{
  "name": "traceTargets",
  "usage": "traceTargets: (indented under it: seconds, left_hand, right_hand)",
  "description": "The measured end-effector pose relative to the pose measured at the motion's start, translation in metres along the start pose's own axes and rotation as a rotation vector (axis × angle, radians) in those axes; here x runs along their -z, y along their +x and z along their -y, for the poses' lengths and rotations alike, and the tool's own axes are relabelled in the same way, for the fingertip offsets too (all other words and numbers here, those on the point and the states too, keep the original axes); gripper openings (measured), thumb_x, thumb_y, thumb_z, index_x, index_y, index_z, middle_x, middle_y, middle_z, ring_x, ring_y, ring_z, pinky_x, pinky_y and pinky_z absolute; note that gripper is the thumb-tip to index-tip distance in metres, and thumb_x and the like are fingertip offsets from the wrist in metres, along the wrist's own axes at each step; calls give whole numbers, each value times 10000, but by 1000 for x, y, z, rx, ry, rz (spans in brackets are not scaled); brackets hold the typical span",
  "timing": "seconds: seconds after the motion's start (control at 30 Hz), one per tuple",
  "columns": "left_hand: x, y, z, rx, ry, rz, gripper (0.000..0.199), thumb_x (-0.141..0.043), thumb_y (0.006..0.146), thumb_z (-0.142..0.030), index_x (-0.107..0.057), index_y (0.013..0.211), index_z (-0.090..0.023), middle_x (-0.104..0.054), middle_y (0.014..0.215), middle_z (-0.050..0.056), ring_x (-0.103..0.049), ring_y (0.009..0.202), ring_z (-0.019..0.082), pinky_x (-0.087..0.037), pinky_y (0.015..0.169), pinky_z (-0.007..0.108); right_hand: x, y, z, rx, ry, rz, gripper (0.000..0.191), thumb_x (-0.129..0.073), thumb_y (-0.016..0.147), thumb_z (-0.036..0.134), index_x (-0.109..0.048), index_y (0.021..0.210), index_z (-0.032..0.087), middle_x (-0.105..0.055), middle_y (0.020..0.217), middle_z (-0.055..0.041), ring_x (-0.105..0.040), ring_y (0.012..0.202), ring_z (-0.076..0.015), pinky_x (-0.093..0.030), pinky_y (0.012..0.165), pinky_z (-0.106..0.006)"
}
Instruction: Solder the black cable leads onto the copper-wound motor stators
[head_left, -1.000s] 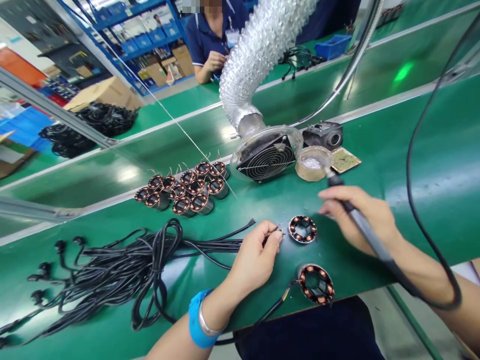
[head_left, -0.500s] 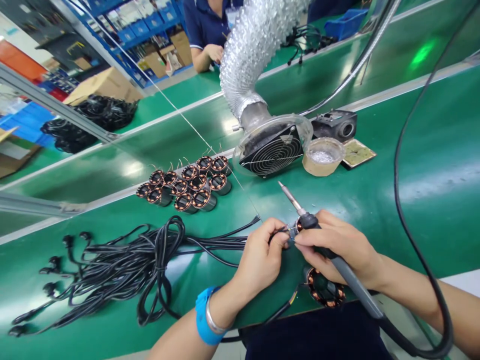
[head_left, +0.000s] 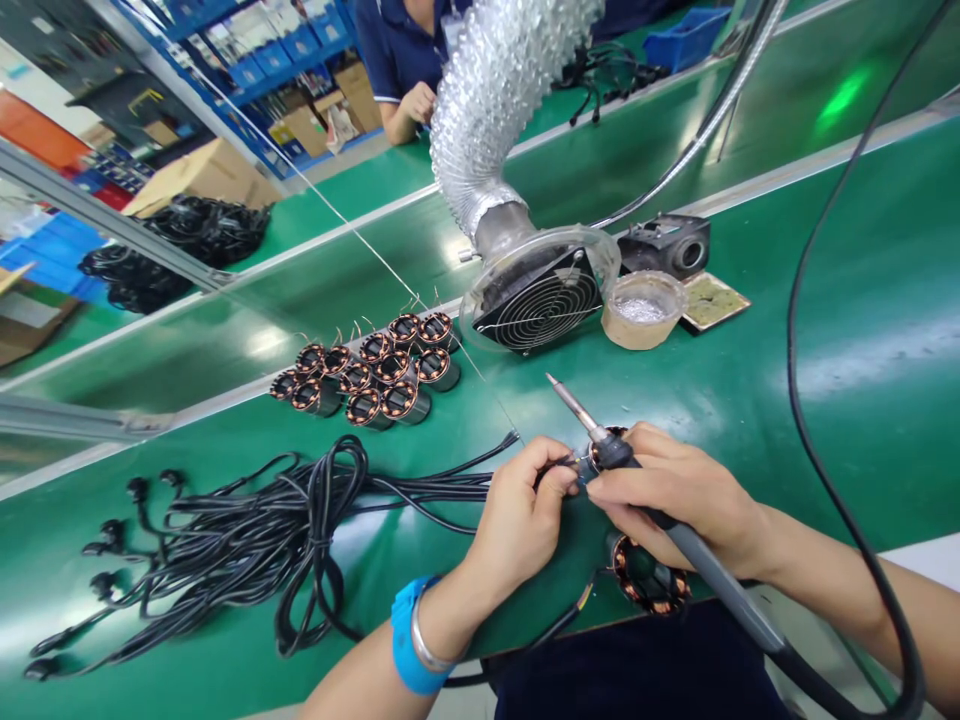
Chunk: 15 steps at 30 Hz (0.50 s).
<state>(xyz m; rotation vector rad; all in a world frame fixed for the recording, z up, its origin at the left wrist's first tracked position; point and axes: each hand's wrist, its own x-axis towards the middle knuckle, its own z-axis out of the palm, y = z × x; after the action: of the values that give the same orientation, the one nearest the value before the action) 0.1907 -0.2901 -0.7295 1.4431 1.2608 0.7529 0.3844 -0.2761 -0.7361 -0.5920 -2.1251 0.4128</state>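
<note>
One join seems to be done: a copper-coiled black ring [head_left: 624,570], lying at the front edge of the green bench [head_left: 885,320], is met by a black cable [head_left: 550,628] with coloured wires showing. A second copper-coiled ring [head_left: 592,460] is judged to be mid-work — it lies on the bench just beyond the fingers, partly covered by the right hand [head_left: 694,490]. Beside it, thin wires [head_left: 579,462] are pinched between thumb and forefinger of the left hand [head_left: 523,512]. A grey-and-black soldering iron [head_left: 720,585] is gripped by the right, its tip off the wires; whether a wire is also held there cannot be told. Apparently untouched are the copper-topped dark cylinders [head_left: 405,402] clustered behind and the tangled black cables [head_left: 247,530]. Forward movement is bounded by a round-grilled black fan [head_left: 551,310] and a tan round tub [head_left: 641,333] — freer room is offered rightward, though crossed by a thin black cord [head_left: 792,350].
</note>
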Motion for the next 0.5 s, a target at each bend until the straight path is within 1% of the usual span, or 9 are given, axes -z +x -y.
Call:
traceTargets:
  seconds: [0.33,0.43,0.5]
  left_hand:
    - [-2,-1,0,-5,-2,-12,146,-504,960,-238,-582,846,-192,-614,758,-28,-518,707,118,-365,663,231]
    - [1,0,-1,9,-33,9,157,-507,961,-265,-571,845,-181,-599,753,-20,-509,707,116,-370,671,233]
    - [5,1,-4,57,-99,71,180,-534,944,-305,-554,826,-170,-553,706,-23,-481,671,111,-365,648,231]
  right_hand:
    - [0,1,0,-14,-3,36,269,-542,902,32,-548,1136,166,-584,780,-16,-447,689,-144,-378,642,-276]
    - [0,0,1,-26,13,-17,283,-565,888,32,-556,1129,179,-583,773,-4,-469,686,-140,-393,632,-274]
    - [0,0,2,-114,42,-100,279,-595,870,38,-559,1099,192,-603,793,-2,-520,714,-143,-436,653,-274]
